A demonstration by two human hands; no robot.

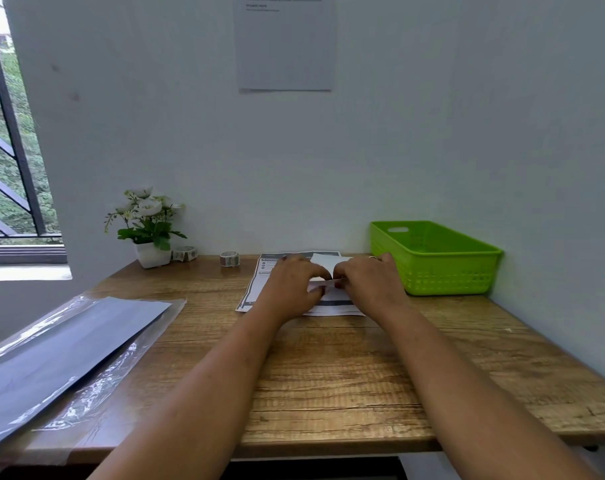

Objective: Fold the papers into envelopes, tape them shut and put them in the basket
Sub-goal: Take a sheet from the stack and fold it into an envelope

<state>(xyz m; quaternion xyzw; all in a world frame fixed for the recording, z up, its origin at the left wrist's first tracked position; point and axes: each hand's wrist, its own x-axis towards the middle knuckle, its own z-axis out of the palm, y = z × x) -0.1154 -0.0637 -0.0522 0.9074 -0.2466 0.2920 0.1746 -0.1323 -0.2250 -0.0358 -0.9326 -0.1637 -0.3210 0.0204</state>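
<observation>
A partly folded white paper (332, 304) lies on a printed sheet (259, 284) at the far middle of the wooden table (329, 375). My left hand (290, 285) and my right hand (367, 282) rest side by side on the folded paper, fingers curled, and pinch its upper flap where their fingertips meet. Most of the fold is hidden beneath them. The green basket (443, 271) stands just right of my right hand, against the wall. A roll of patterned tape (229, 259) sits left of the papers near the wall.
A white pot of white flowers (148, 230) stands at the back left, with a second tape roll (185, 253) beside it. A plastic sleeve with a dark sheet (62, 355) overhangs the table's left front. The wall runs close behind and to the right.
</observation>
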